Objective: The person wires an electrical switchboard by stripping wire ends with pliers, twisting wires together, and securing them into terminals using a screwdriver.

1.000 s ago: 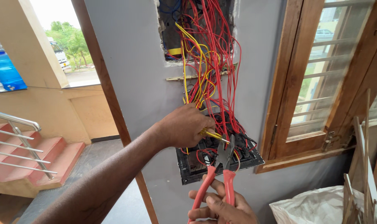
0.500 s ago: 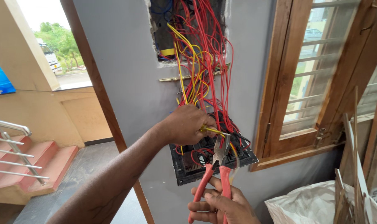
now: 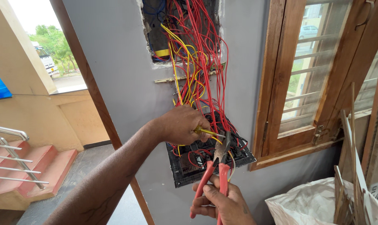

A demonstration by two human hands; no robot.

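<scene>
Red-handled steel pliers (image 3: 216, 168) sit clenched in our right hand (image 3: 222, 202); our left hand (image 3: 182, 125) pinches a thin yellow wire (image 3: 210, 132) near the black plastic switch plate (image 3: 205, 160).

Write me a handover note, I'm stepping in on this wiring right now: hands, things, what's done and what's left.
Left hand: pinches a yellow wire at the switch plate.
Right hand: grips red-handled pliers, tips at that wire.
Plate hangs from the wall box by red and yellow wires, back side showing.
Done: plate pulled out, many wires run to it.
Left: this wire is not yet seated; plate not yet mounted.
</scene>
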